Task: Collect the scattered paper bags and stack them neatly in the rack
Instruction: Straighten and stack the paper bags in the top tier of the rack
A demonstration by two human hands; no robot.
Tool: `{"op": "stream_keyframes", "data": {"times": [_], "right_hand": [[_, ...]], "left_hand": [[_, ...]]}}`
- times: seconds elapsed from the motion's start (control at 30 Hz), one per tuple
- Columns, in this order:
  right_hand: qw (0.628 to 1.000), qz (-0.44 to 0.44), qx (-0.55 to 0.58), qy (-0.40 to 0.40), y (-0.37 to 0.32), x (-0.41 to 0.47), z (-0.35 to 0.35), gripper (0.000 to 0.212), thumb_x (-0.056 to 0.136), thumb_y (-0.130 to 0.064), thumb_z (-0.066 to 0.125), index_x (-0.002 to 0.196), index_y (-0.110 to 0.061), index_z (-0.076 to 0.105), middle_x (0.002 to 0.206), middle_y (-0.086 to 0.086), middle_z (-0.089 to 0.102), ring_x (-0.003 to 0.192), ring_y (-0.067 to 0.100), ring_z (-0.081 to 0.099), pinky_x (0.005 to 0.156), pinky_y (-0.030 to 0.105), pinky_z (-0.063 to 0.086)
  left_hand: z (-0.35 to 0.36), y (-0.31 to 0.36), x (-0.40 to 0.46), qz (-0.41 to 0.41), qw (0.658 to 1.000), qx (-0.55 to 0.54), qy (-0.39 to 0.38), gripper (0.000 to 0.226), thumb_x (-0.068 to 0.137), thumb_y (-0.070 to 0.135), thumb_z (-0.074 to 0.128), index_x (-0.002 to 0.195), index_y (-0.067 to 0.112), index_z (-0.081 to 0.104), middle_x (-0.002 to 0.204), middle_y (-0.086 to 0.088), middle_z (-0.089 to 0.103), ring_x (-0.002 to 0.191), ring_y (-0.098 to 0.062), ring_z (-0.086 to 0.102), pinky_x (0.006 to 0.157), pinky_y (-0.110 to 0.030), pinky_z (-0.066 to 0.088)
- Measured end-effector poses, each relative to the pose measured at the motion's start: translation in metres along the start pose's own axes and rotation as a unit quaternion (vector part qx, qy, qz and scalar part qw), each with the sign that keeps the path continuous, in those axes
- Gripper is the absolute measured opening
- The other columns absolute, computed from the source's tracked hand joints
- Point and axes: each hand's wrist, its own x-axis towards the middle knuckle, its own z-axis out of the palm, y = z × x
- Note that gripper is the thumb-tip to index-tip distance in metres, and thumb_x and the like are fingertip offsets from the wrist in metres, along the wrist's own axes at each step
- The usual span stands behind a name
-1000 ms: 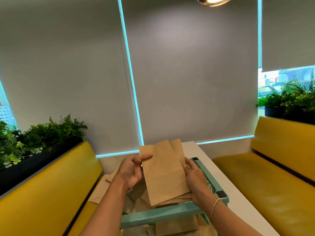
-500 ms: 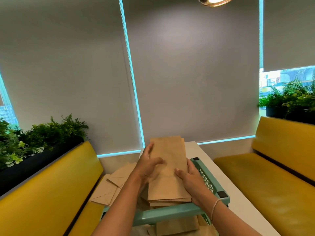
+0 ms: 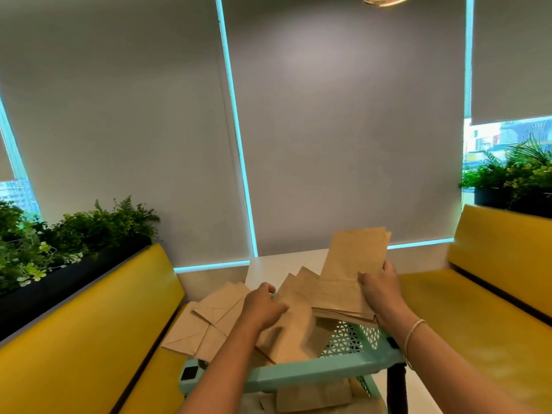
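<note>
A teal plastic rack (image 3: 322,373) stands on the white table (image 3: 283,262) in front of me. My right hand (image 3: 380,289) grips a stack of flat brown paper bags (image 3: 351,268), tilted up over the rack's right side. My left hand (image 3: 263,306) holds another brown bag (image 3: 294,327) that lies slanted in the rack's top tier. More loose bags (image 3: 206,321) lie spread over the rack's left edge towards the bench. A lower tier holds further bags (image 3: 313,397).
Yellow benches flank the table, one on the left (image 3: 89,339) and one on the right (image 3: 478,294). Planters with green foliage (image 3: 59,234) sit behind each bench back. Grey roller blinds cover the windows. A black upright (image 3: 395,389) stands by the rack's right corner.
My right hand has lifted the neat stack of bags up and to the right, off the rack. My left hand has dropped onto a loose bag left lying in the top tier.
</note>
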Motion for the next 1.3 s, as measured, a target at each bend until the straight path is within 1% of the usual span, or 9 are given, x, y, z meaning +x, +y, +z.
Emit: {"op": "stream_keyframes", "data": {"times": [0.13,0.33,0.5,0.6,0.73,0.87,1.03,1.2,1.3], "right_hand": [[1.0,0.005,-0.015,-0.003,0.009,0.0,0.001,0.043,0.089,-0.014,0.058,0.129,-0.015,0.042,0.123,0.011,0.056,0.107,0.033,0.055,0.093,0.054,0.047],[0.998,-0.016,-0.054,-0.017,0.005,-0.006,-0.001,0.048,0.091,-0.012,0.055,0.135,-0.014,0.037,0.128,0.011,0.054,0.115,0.033,0.053,0.098,0.049,0.044],[0.997,-0.013,-0.072,-0.02,0.006,-0.005,-0.001,0.045,0.091,-0.014,0.054,0.133,-0.014,0.038,0.126,0.012,0.055,0.111,0.033,0.054,0.095,0.051,0.045],[0.997,-0.01,-0.068,-0.023,0.006,-0.006,-0.001,0.045,0.092,-0.015,0.054,0.134,-0.015,0.038,0.125,0.011,0.055,0.11,0.033,0.054,0.095,0.05,0.046],[0.997,-0.006,-0.071,-0.022,0.004,-0.008,-0.001,0.046,0.092,-0.016,0.054,0.135,-0.015,0.037,0.126,0.011,0.054,0.111,0.033,0.054,0.095,0.051,0.046],[0.997,-0.004,-0.075,-0.024,0.003,-0.011,-0.002,0.046,0.092,-0.016,0.053,0.135,-0.014,0.036,0.128,0.011,0.053,0.113,0.034,0.053,0.096,0.05,0.046],[0.997,-0.006,-0.075,-0.027,0.001,-0.012,-0.003,0.046,0.092,-0.016,0.053,0.136,-0.014,0.036,0.129,0.012,0.053,0.114,0.034,0.052,0.097,0.05,0.045],[0.997,-0.007,-0.08,-0.024,0.0,-0.013,-0.002,0.045,0.092,-0.017,0.053,0.134,-0.014,0.038,0.128,0.012,0.054,0.113,0.034,0.053,0.097,0.051,0.045],[0.997,-0.003,-0.076,-0.026,-0.001,-0.014,-0.002,0.046,0.093,-0.018,0.053,0.136,-0.014,0.035,0.13,0.011,0.052,0.114,0.034,0.052,0.097,0.051,0.045]], "left_hand": [[0.021,-0.003,0.004,-0.011,0.989,0.146,-0.019,0.082,0.073,0.058,0.068,0.137,0.02,0.035,0.138,-0.005,0.043,0.125,-0.024,0.039,0.096,-0.034,0.042],[0.035,-0.005,0.008,-0.048,0.984,0.172,-0.018,0.102,0.061,0.06,0.076,0.141,0.017,0.031,0.141,-0.006,0.043,0.127,-0.026,0.041,0.102,-0.038,0.042],[0.032,-0.004,0.006,-0.038,0.986,0.16,-0.002,0.086,0.065,0.052,0.078,0.134,0.021,0.037,0.131,-0.003,0.051,0.116,-0.022,0.049,0.092,-0.031,0.046],[0.027,-0.003,0.003,-0.017,0.988,0.149,0.021,0.062,0.071,0.045,0.076,0.122,0.024,0.046,0.118,0.0,0.057,0.103,-0.017,0.054,0.08,-0.025,0.045],[0.025,0.0,-0.002,0.014,0.99,0.115,0.084,0.027,0.085,0.025,0.065,0.11,0.021,0.057,0.102,0.003,0.062,0.086,-0.01,0.055,0.074,-0.021,0.047],[0.022,0.004,-0.005,0.033,0.99,0.067,0.116,0.019,0.089,0.019,0.06,0.108,0.021,0.06,0.101,0.003,0.063,0.08,-0.008,0.052,0.067,-0.018,0.04],[0.004,0.004,-0.002,0.041,0.991,0.029,0.12,0.01,0.087,0.017,0.064,0.095,0.018,0.07,0.098,0.001,0.067,0.082,-0.009,0.055,0.073,-0.021,0.046],[-0.015,-0.003,-0.001,0.042,0.991,0.023,0.128,0.003,0.083,0.015,0.069,0.082,0.017,0.071,0.087,0.003,0.066,0.081,-0.008,0.055,0.072,-0.02,0.042],[-0.012,-0.008,-0.003,0.029,0.996,0.024,0.081,0.017,0.081,0.013,0.071,0.067,0.021,0.064,0.075,0.008,0.061,0.077,-0.006,0.056,0.072,-0.02,0.044]]}}
